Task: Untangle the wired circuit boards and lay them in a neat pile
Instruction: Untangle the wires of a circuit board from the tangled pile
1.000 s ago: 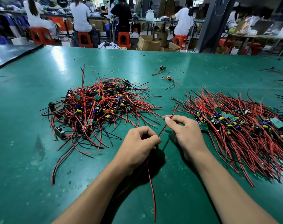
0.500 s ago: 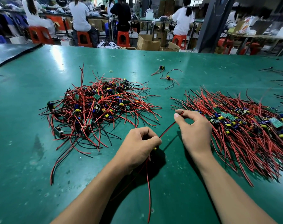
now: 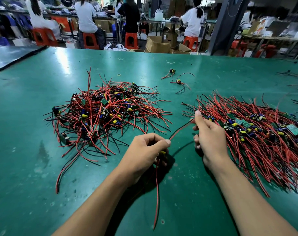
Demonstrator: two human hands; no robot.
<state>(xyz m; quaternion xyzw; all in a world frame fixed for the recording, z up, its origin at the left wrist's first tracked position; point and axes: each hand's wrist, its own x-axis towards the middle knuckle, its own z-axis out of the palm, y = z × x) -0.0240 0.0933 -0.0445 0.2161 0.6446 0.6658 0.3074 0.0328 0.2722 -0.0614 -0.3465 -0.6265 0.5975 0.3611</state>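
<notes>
Heap of tangled boards point(image 3: 107, 113) at the left of the green table point(image 3: 34, 167) lies as it did one second ago. The change is in the middle. The left hand point(image 3: 144, 150) has kept its place, with the fingers curled tight round one small board point(image 3: 162, 152); only a yellow part of the board shows under the thumb. A red hanging wire point(image 3: 157, 193) falls from this fist toward the person. The right hand point(image 3: 211, 138) has moved to the right and a little away, up to the edge of the neat pile point(image 3: 257, 133). Its thumb and forefinger pinch the far end of the stretched wire point(image 3: 180, 130), which now runs taut between the two hands. I judge that this board is already free of the tangle and that its wires are being pulled straight, so it is nearly ready to be laid on the neat pile.

Counted from left to right:
- one tangled heap
- one board in the hands
- one neat pile

Behind them, well apart, lie one small rubber band point(image 3: 119, 74) and two loose boards point(image 3: 172, 71). The boards inside each heap are too many and too covered to count.
</notes>
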